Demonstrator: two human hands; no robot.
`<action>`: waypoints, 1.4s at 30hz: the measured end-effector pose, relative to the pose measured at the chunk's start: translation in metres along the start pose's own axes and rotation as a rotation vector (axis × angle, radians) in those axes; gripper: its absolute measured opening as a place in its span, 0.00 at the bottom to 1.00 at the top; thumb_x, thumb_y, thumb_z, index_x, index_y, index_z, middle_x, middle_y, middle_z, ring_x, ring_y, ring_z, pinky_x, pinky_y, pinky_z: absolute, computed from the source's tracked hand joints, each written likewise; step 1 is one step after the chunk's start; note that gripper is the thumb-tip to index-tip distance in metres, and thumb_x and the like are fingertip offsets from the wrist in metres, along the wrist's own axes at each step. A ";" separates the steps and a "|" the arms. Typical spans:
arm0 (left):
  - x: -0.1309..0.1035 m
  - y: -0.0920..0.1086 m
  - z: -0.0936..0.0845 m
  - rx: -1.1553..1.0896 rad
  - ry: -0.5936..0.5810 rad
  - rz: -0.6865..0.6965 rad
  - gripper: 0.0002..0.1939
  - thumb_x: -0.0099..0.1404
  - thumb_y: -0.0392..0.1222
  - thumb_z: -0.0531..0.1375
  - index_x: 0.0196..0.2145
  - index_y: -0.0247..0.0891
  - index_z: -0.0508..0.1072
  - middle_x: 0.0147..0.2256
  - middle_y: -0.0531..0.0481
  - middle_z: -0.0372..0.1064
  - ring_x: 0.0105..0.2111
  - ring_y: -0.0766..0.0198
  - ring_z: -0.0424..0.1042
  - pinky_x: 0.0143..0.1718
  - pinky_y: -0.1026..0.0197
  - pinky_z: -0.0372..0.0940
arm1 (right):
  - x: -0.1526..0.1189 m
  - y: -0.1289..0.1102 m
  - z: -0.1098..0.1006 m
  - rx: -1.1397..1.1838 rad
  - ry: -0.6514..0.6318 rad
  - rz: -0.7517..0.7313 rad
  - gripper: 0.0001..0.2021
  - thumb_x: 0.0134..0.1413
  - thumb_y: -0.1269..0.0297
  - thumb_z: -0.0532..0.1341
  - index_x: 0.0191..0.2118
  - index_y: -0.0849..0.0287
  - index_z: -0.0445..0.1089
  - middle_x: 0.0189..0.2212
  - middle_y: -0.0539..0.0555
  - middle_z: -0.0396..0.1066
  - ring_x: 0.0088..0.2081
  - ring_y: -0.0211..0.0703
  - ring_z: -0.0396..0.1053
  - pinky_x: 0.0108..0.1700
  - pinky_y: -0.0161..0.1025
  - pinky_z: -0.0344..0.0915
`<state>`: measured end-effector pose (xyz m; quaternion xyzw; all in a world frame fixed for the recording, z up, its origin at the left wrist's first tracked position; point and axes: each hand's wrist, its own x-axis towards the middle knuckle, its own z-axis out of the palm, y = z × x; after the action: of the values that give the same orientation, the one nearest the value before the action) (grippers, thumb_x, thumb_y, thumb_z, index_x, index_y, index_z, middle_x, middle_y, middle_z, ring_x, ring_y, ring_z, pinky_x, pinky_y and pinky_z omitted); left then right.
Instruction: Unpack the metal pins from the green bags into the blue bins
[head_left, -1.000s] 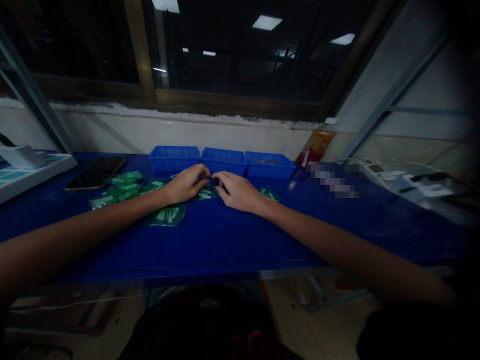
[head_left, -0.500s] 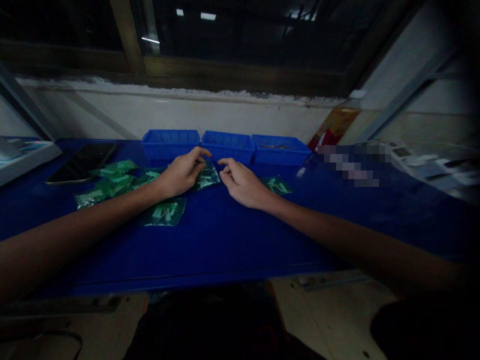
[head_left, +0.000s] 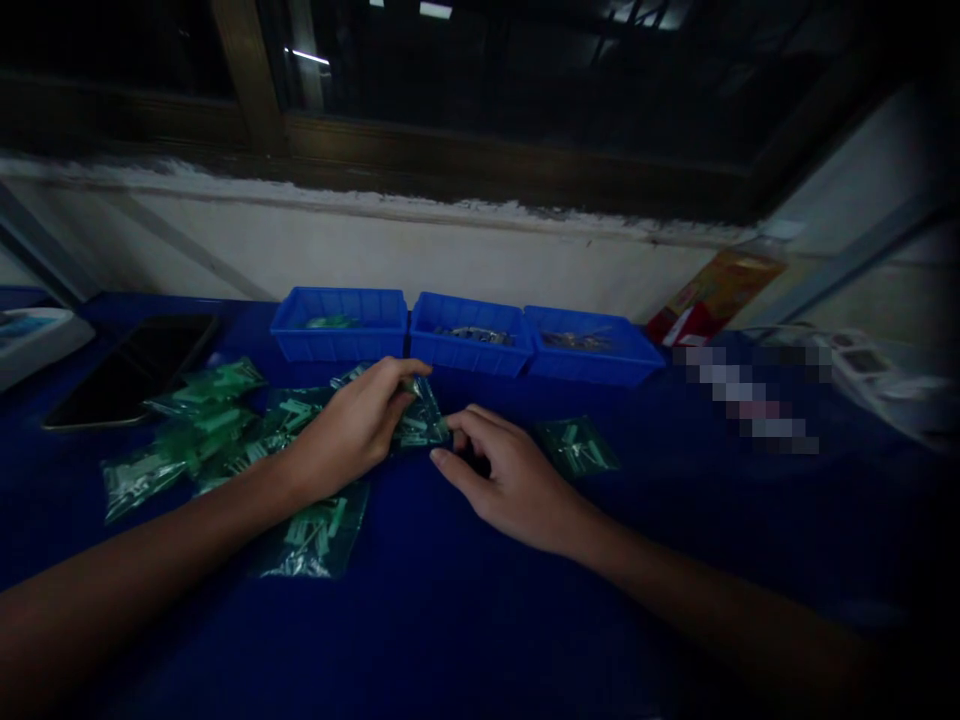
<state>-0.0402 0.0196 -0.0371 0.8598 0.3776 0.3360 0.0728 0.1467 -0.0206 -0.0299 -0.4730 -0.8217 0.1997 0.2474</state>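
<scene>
A green plastic bag (head_left: pixel 421 418) with small pale parts inside lies between my hands. My left hand (head_left: pixel 358 425) is closed on its upper left part, with the fingertips partly hidden. My right hand (head_left: pixel 504 470) is beside the bag's right corner, thumb and fingers apart, with nothing visible between them. Another filled green bag (head_left: pixel 315 535) lies below my left wrist, and a single one (head_left: pixel 576 447) is to the right, behind my right hand. Several more filled bags are heaped (head_left: pixel 206 420) left of my left hand.
Three blue bins stand along the back: left (head_left: pixel 337 345) with green pieces, middle (head_left: pixel 472 350) and right (head_left: pixel 592 362) with metal parts. A dark phone (head_left: pixel 131 370) lies at left. A colourful packet (head_left: pixel 720 295) and white cables (head_left: pixel 862 360) are at right.
The view has tilted and come closer, so bins and bags look larger. My right hand's thumb and fingers are further apart; my left hand stays at the bag.
</scene>
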 end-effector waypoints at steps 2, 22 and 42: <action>0.000 0.000 -0.001 -0.010 -0.012 -0.008 0.13 0.65 0.33 0.47 0.48 0.36 0.60 0.39 0.47 0.66 0.38 0.64 0.68 0.39 0.61 0.65 | 0.000 -0.001 -0.001 0.010 -0.009 0.002 0.07 0.55 0.61 0.54 0.32 0.59 0.63 0.28 0.50 0.61 0.31 0.36 0.59 0.33 0.36 0.55; 0.001 0.008 0.004 0.024 0.168 0.325 0.16 0.63 0.33 0.51 0.49 0.33 0.58 0.37 0.46 0.61 0.37 0.64 0.63 0.40 0.59 0.62 | 0.011 0.007 0.007 0.077 0.116 -0.147 0.08 0.53 0.62 0.54 0.28 0.61 0.63 0.21 0.46 0.59 0.23 0.32 0.54 0.26 0.33 0.49; 0.007 -0.001 0.007 -0.596 -0.012 -0.173 0.13 0.64 0.39 0.48 0.47 0.40 0.54 0.32 0.51 0.62 0.17 0.75 0.61 0.14 0.70 0.56 | 0.016 0.018 -0.001 0.022 0.395 -0.369 0.06 0.54 0.62 0.54 0.35 0.59 0.63 0.31 0.52 0.63 0.33 0.38 0.64 0.36 0.39 0.63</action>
<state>-0.0329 0.0259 -0.0395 0.7672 0.3338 0.4195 0.3522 0.1519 0.0020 -0.0358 -0.3423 -0.8275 0.0641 0.4404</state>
